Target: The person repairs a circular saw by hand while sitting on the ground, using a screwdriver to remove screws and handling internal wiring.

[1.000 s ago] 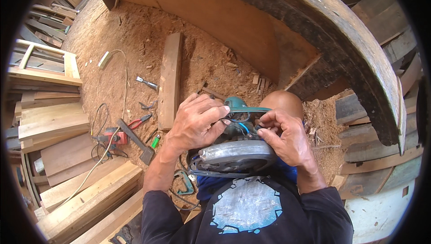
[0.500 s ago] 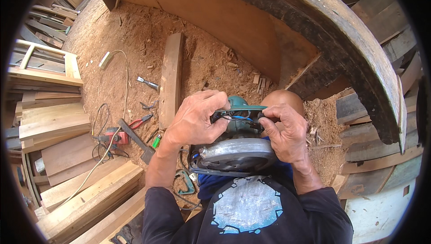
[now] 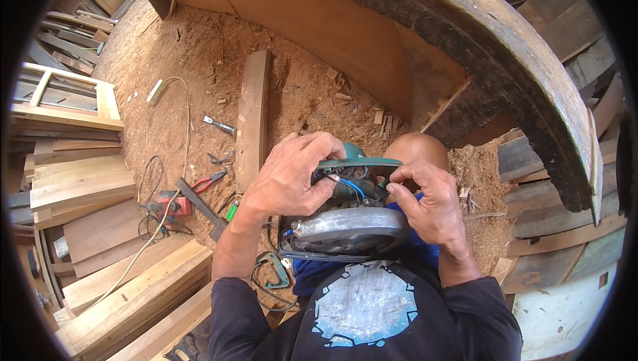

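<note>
A circular saw [image 3: 352,223] with a silvery blade guard and green body rests on my lap. Its green handle [image 3: 362,162] lies opened up, baring black wires and a blue wire [image 3: 351,187]. My left hand [image 3: 292,174] is closed around the left end of the handle, thumb and fingers pinching by the wires. At the handle's right end, my right hand [image 3: 428,203] has thumb and index finger pinched on its edge; anything small between those fingertips is hidden. Beside my left forearm lies a loose green looped piece [image 3: 271,270], shaped like a handle half.
Sawdust covers the ground, with a plank [image 3: 254,122], a chisel [image 3: 219,125], red-handled pliers [image 3: 208,180], a green-handled screwdriver [image 3: 232,210] and a red power tool [image 3: 176,204] on it. Timber stacks [image 3: 139,294] stand at left. A large curved wooden piece [image 3: 465,35] arches ahead and right.
My right fingers have shifted from a dark part among the wires to the handle's right end. The blue wire shows more fully now. My left hand keeps its grip.
</note>
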